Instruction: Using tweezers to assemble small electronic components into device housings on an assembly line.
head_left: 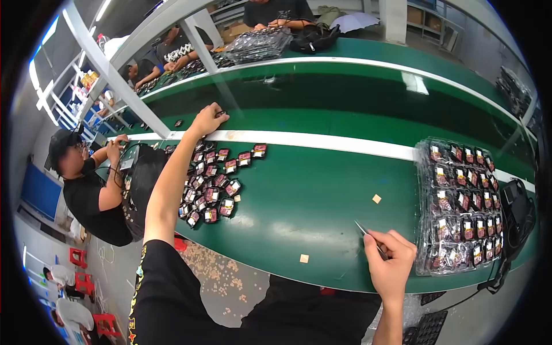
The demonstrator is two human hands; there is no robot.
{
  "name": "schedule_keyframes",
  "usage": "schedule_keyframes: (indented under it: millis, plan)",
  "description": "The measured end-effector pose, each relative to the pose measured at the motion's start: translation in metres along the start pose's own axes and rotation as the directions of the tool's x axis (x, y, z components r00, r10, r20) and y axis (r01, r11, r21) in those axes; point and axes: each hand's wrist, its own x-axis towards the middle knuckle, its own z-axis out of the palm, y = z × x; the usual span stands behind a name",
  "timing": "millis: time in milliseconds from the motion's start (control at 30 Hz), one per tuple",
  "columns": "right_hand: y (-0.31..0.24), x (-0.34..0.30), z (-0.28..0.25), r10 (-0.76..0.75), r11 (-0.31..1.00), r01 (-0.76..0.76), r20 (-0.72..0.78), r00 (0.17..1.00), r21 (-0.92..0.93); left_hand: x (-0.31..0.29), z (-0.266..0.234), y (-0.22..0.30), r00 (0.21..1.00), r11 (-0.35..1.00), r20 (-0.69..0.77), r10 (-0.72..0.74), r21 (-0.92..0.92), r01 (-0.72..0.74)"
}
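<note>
My left arm stretches forward over the white rail, and my left hand (208,121) is at the green belt beyond it. Its fingers are closed on a small black part (221,114), mostly covered by them. Beneath that forearm lies a loose heap of small black modules (211,195) with pink and white labels. Near the table's front right, my right hand (393,256) grips pointed metal tweezers (362,228), tips aimed up and left. A small beige square (376,198) lies just beyond the tips, and another beige square (304,259) rests nearer the front edge.
Stacked clear plastic trays (428,230) filled with rows of similar modules stand at the right, beside a black bag (517,210). A white rail (322,142) borders the belt. A co-worker (95,184) sits at left. Beige scraps litter the floor (215,276).
</note>
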Motion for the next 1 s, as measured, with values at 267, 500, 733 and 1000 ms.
schedule_keyframes:
  millis: [267,500,733,1000]
  plan:
    - [-0.002,0.002,0.010,-0.003,1.000,0.003,0.019,1.000,0.012,-0.037,-0.021,0.015,0.978,0.897,0.047,0.205,-0.409,-0.169]
    - [0.006,-0.004,0.007,0.025,0.999,-0.025,-0.020,0.999,-0.029,-0.121,-0.032,0.168,0.852,0.712,-0.045,0.522,-0.526,-0.464]
    - [0.005,-0.007,0.002,0.051,0.999,-0.051,-0.036,0.998,-0.001,-0.219,0.003,0.282,0.546,0.454,-0.087,0.833,-0.455,-0.766]
    - [-0.002,0.003,0.010,0.039,0.997,-0.041,-0.034,0.999,-0.058,-0.226,0.000,0.268,0.598,0.440,-0.113,0.793,-0.573,-0.691]
